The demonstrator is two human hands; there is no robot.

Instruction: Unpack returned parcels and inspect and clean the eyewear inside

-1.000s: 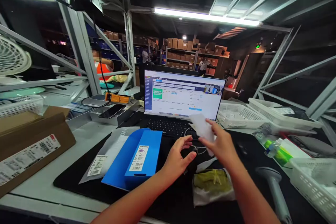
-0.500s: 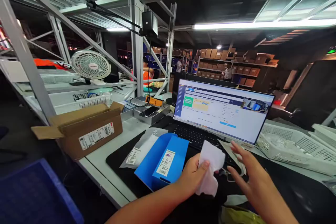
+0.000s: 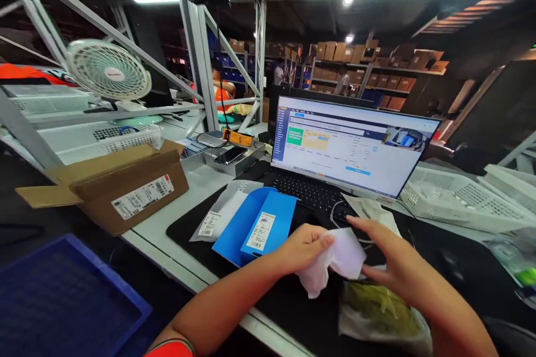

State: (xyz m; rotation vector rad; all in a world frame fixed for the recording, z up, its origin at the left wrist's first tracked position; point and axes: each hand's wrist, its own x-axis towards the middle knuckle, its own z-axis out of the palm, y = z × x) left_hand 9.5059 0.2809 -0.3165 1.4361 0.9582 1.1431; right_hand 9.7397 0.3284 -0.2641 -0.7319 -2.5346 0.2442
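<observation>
My left hand point(image 3: 302, 248) pinches a white cloth point(image 3: 337, 263) over the black desk mat point(image 3: 288, 312). My right hand point(image 3: 387, 259) rests its fingers on the same cloth from the right, thumb under it. Just below the hands lies a clear bag with yellow-green contents point(image 3: 381, 309). A blue box with a white label point(image 3: 262, 226) lies left of my left hand, on a grey plastic mailer point(image 3: 221, 209). The open laptop point(image 3: 347, 145) stands behind the hands.
An open cardboard box point(image 3: 121, 187) sits at the left on the white table. A blue crate point(image 3: 58, 295) is on the floor below it. White baskets point(image 3: 456, 198) stand at the right. A fan point(image 3: 106, 70) and metal racking fill the left. People stand among the far shelves.
The cloth passed from my right hand to my left, and now both hands are on it, lower over the mat. My view swung left and down.
</observation>
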